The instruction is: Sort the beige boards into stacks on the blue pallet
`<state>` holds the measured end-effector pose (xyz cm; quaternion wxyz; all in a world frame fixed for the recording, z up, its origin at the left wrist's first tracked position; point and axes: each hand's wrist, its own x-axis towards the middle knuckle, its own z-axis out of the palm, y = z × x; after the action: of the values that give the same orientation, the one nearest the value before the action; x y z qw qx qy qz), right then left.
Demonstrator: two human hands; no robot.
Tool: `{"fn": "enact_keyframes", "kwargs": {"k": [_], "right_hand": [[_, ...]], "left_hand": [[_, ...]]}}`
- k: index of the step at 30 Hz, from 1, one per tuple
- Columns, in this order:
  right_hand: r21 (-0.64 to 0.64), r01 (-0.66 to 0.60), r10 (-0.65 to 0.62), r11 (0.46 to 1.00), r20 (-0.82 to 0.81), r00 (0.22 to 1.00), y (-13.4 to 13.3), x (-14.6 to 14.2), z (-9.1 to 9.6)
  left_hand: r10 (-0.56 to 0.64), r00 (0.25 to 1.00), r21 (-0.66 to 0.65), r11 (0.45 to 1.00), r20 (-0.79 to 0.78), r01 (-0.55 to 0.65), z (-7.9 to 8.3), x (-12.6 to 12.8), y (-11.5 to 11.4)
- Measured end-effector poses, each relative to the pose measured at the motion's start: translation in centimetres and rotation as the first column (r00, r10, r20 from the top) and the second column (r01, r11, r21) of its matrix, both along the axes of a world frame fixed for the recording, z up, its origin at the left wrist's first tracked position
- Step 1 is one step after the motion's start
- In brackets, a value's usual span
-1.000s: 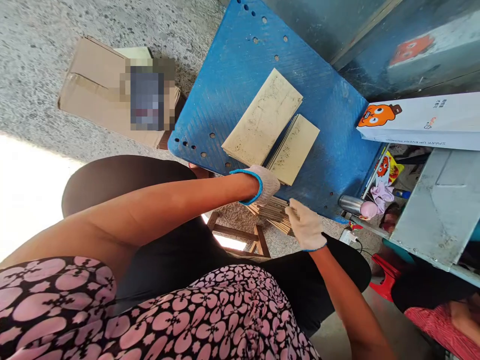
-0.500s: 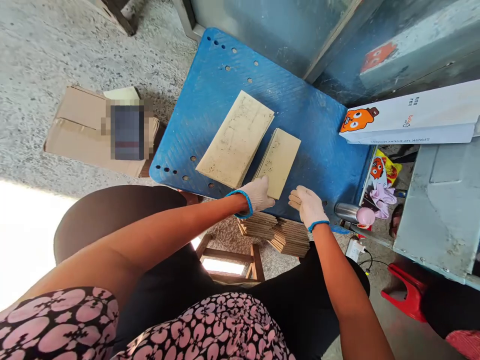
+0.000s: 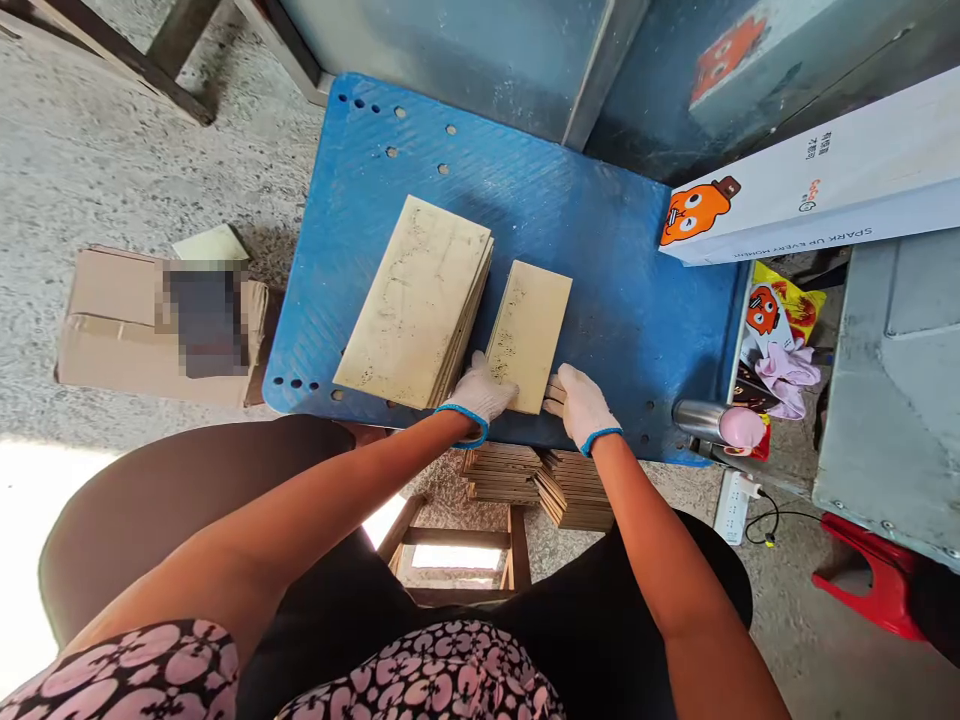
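The blue table (image 3: 637,260) filled the middle of the frame, a bit more to the left than half a second before, because the whole view had swung. A long white box (image 3: 817,180) with an orange face on it lay at the upper right. A brown cardboard box (image 3: 112,320) sat at the left. The big stack of cream boards (image 3: 416,305) lay left of the middle, and more of its side showed than before. Below the table edge were rows of thin brown boards (image 3: 581,490). The small stack of cream boards (image 3: 532,325) lay in the middle, just right of the big one. The left hand (image 3: 481,392), in a white glove, touched its lower left corner; I cannot tell if it gripped. The right hand (image 3: 583,403), gloved too, had been apart from the small stack. Now its fingers, loose and partly bent, were at the lower right edge, not clenched. A silver bottle (image 3: 697,420) lay farther right.
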<state>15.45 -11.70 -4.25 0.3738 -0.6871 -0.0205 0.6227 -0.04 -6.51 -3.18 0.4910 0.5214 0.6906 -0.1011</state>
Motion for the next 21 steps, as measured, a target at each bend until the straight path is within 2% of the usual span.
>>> {"fn": "enact_keyframes", "kwargs": {"k": [4,12,21], "right_hand": [[0.07,-0.041,0.046,0.997,-0.066,0.997,-0.3,-0.5,-1.1],[0.055,-0.092,0.094,0.994,-0.033,0.995,-1.0,-1.2,-2.8],[0.032,0.091,-0.086,0.995,-0.138,0.987,-0.6,-1.3,-2.5]], "left_hand": [[0.002,1.0,0.005,1.0,-0.017,-0.002,0.2,0.1,0.1],[0.018,1.0,0.004,1.0,-0.026,-0.017,0.6,0.2,0.4],[0.106,0.994,0.017,0.994,-0.002,-0.106,-0.3,0.0,0.4]]}}
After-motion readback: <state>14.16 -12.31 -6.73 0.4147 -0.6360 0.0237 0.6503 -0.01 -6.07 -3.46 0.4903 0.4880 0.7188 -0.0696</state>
